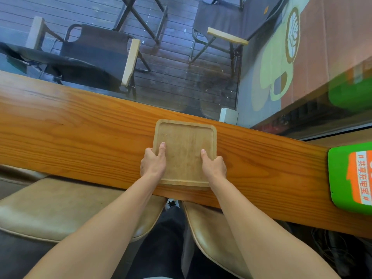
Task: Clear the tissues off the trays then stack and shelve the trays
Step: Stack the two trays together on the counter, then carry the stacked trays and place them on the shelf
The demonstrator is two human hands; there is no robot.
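Note:
A square light wooden tray (184, 146) with a raised rim lies on the narrow wooden counter (80, 133), nothing on its surface. A second edge shows just under its near side, so it seems to rest on another tray. My left hand (153, 163) grips the tray's left side, thumb on top. My right hand (213, 166) grips the right side the same way. No tissue is in view.
A green and orange box (350, 178) sits on the counter at the right. A window stands just behind the counter, with folding chairs (96, 55) on a deck outside. Two tan stool seats (66, 206) are below the counter's near edge.

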